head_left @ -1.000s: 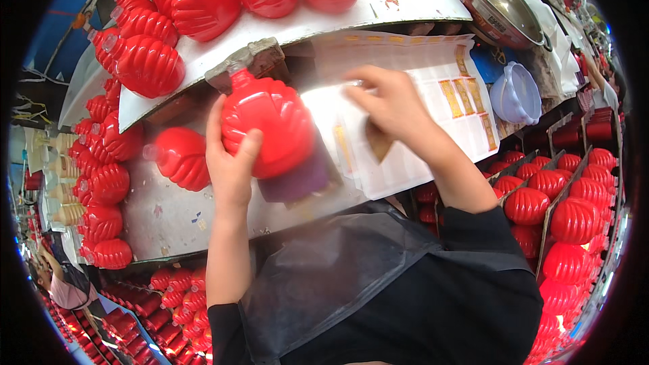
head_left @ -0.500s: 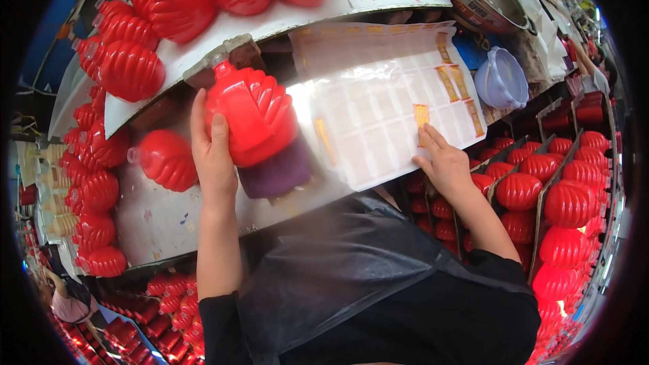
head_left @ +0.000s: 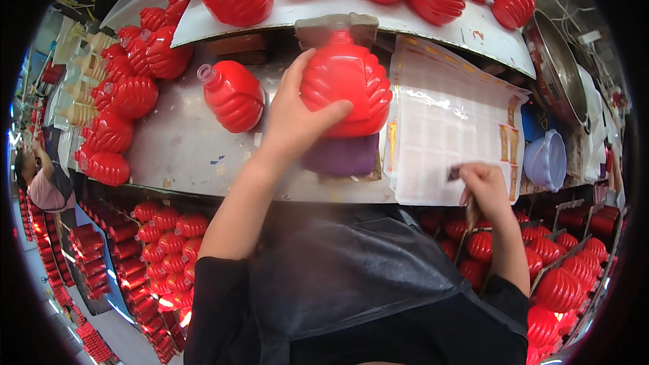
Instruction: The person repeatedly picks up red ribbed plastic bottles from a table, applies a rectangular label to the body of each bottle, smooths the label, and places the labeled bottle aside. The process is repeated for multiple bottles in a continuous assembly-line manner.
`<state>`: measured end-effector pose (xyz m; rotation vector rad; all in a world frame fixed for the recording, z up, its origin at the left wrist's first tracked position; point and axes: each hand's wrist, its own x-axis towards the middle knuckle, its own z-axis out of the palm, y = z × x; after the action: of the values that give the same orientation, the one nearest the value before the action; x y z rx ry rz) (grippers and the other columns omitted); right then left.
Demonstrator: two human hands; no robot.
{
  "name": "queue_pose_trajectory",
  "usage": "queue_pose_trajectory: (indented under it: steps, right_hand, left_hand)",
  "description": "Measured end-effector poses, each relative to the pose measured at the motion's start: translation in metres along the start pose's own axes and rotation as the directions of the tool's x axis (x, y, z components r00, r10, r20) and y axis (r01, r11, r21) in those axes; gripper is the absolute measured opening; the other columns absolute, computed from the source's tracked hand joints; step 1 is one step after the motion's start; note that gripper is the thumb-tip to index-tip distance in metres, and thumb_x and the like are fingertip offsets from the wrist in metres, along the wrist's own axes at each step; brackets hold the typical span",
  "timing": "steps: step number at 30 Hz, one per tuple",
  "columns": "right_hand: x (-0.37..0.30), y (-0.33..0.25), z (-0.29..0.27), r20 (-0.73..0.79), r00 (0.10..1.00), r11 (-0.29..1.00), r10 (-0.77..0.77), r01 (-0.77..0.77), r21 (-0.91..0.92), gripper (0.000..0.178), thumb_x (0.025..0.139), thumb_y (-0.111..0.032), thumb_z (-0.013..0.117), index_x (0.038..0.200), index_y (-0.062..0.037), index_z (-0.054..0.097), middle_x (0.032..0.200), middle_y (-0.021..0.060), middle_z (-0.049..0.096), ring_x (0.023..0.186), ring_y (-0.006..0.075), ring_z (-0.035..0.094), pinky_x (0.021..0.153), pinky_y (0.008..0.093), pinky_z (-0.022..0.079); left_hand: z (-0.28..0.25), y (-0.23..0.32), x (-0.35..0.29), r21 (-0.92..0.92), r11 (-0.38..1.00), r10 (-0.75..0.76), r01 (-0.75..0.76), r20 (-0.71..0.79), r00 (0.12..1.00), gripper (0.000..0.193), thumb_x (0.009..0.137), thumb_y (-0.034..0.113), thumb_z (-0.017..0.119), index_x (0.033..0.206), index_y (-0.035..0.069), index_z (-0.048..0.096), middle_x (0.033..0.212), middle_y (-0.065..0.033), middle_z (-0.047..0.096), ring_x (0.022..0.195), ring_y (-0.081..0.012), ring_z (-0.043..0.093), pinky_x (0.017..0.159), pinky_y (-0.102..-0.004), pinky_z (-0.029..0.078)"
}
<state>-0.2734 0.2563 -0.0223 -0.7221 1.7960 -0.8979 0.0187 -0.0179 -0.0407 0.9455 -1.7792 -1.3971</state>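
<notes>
Black glossy apron [head_left: 351, 277] lies nearest, smooth and creased. Just beyond it, the right hand [head_left: 485, 189] is closed on a small dark object at the near edge of a pale sheet [head_left: 449, 128] of yellow-striped labels. The left hand [head_left: 294, 118] wraps around a ribbed red plastic bottle [head_left: 346, 88] over a purple pad [head_left: 341, 155] on the grey metal bench [head_left: 182, 149]. More ribbed red bottles [head_left: 233, 94] crowd behind.

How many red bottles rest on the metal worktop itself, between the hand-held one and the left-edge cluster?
1: a red bottle lying on its side, apart from the left hand.
</notes>
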Motion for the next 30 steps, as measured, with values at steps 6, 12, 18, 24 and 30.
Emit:
queue_pose_trajectory:
  steps: [6, 12, 18, 24, 30]
  right_hand:
    - [0.066, -0.133, 0.052, 0.139, 0.916, 0.923, -0.376, 0.384, -0.029, 0.029, 0.095, -0.011, 0.074, 0.12, 0.0031, 0.076, 0.088, 0.0011, 0.073, 0.062, 0.0058, 0.064, 0.056, 0.0216, 0.051]
    - [0.083, -0.181, 0.111, 0.501, 0.275, -0.105, -0.821, 0.789, -0.606, 0.037, 0.079, 0.003, 0.071, 0.115, -0.0023, 0.073, 0.104, 0.0159, 0.077, 0.073, 0.028, 0.075, 0.061, 0.0356, 0.06]
    - [0.077, -0.152, 0.132, 0.59, 0.343, -0.326, -0.731, 0.584, -0.744, 0.043, 0.078, -0.003, 0.068, 0.12, 0.0047, 0.072, 0.118, 0.0208, 0.074, 0.06, 0.0162, 0.064, 0.053, 0.0306, 0.051]
    - [0.047, -0.139, 0.129, 0.715, 0.302, -0.424, -0.631, 0.637, -0.644, 0.043, 0.076, -0.006, 0.069, 0.117, 0.0054, 0.073, 0.111, 0.0221, 0.074, 0.058, 0.0125, 0.061, 0.05, 0.0278, 0.048]
    - [0.098, -0.159, 0.116, 0.282, 0.535, 0.295, -0.796, 0.751, -0.591, 0.041, 0.092, -0.015, 0.077, 0.132, -0.0108, 0.072, 0.087, 0.0068, 0.06, 0.069, 0.0193, 0.059, 0.062, 0.0333, 0.048]
  left_hand:
    - [0.0, -0.003, 0.0, 0.091, 0.993, 0.067, -0.069, 0.021, 0.998, 0.087, 0.086, 0.031, 0.081, 0.156, -0.001, 0.04, 0.15, -0.0252, 0.051, 0.137, -0.0371, 0.055, 0.115, -0.0434, 0.044]
    - [0.001, 0.002, 0.014, 0.012, 0.994, 0.108, -0.108, 0.004, 0.994, 0.058, 0.1, 0.014, 0.062, 0.154, 0.0, 0.045, 0.149, -0.0159, 0.052, 0.136, -0.0229, 0.052, 0.116, -0.0371, 0.041]
    - [0.007, 0.016, 0.034, 0.085, 0.994, 0.069, -0.064, -0.066, 0.995, 0.061, 0.087, 0.029, 0.081, 0.135, -0.002, 0.06, 0.136, -0.0224, 0.064, 0.126, -0.0357, 0.063, 0.106, -0.0427, 0.049]
    - [0.007, 0.009, 0.031, 0.03, 0.999, 0.044, -0.042, -0.08, 0.996, 0.067, 0.085, 0.034, 0.084, 0.136, -0.001, 0.06, 0.133, -0.0227, 0.065, 0.122, -0.0373, 0.065, 0.104, -0.0448, 0.051]
    - [0.008, -0.001, 0.001, 0.212, 0.963, 0.19, -0.166, -0.096, 0.977, 0.091, 0.083, 0.041, 0.086, 0.151, 0.0, 0.042, 0.146, -0.0248, 0.053, 0.132, -0.0411, 0.056, 0.111, -0.0474, 0.046]
